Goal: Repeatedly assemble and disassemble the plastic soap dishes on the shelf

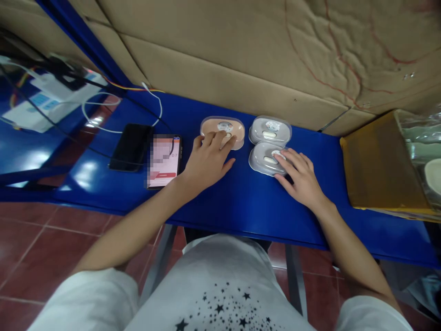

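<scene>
A peach-coloured oval case (239, 132) with a clear cover and a round label lies on the blue table. My left hand (207, 161) rests over its front part, fingers spread. To the right are two grey oval cases of the same shape, one behind the other. The rear grey case (284, 132) is untouched. On the right side of the front grey case (260, 158) lie the fingertips of my right hand (299, 177), its fingers apart. Neither hand is wrapped round a case.
Left of my left hand lie a phone with a lit screen (163, 174) and a dark phone (129, 147). Cables and white boxes (32, 112) are further left. An open cardboard box (377, 165) stands at the right. A cardboard wall (220, 59) rises behind the table (227, 207).
</scene>
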`<action>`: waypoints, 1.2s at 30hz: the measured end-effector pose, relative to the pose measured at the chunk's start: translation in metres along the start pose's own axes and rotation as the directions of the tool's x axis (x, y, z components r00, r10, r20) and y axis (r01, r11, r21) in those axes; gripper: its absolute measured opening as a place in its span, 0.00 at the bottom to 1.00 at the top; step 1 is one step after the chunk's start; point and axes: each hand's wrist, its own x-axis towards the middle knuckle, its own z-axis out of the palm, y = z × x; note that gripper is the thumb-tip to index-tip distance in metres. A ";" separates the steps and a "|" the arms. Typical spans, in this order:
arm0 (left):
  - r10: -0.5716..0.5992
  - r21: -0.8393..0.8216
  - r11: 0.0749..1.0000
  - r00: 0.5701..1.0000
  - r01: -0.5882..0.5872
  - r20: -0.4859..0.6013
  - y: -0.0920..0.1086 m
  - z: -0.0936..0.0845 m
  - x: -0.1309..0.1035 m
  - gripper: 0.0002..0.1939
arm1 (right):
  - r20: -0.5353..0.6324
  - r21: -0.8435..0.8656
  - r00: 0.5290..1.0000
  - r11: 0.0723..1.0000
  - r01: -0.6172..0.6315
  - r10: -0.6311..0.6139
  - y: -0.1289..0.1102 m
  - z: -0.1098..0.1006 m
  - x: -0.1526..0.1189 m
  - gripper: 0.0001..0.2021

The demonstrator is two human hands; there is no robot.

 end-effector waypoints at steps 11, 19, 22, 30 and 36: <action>-0.001 -0.062 0.998 0.994 -0.005 -0.106 -0.018 0.020 0.019 0.28 | 0.034 -0.031 0.997 0.998 -0.063 0.064 0.008 0.005 -0.003 0.32; 0.018 -0.187 0.981 0.981 -0.055 -0.193 -0.044 0.031 0.020 0.32 | 0.052 -0.068 0.998 0.997 -0.029 0.032 -0.009 -0.018 0.006 0.33; 0.011 -0.229 0.972 0.981 -0.056 -0.194 -0.046 0.030 0.020 0.30 | 0.039 -0.030 0.999 0.999 0.030 -0.029 -0.030 -0.022 0.017 0.30; 0.199 -0.230 0.948 0.974 -0.219 -0.109 -0.034 0.013 0.005 0.33 | -0.059 0.072 0.971 0.969 0.235 -0.231 -0.074 0.013 0.032 0.20; 0.115 -0.249 0.961 0.992 -0.123 -0.047 -0.038 0.012 0.006 0.35 | -0.055 0.101 0.966 0.962 0.255 -0.251 -0.069 0.024 0.024 0.20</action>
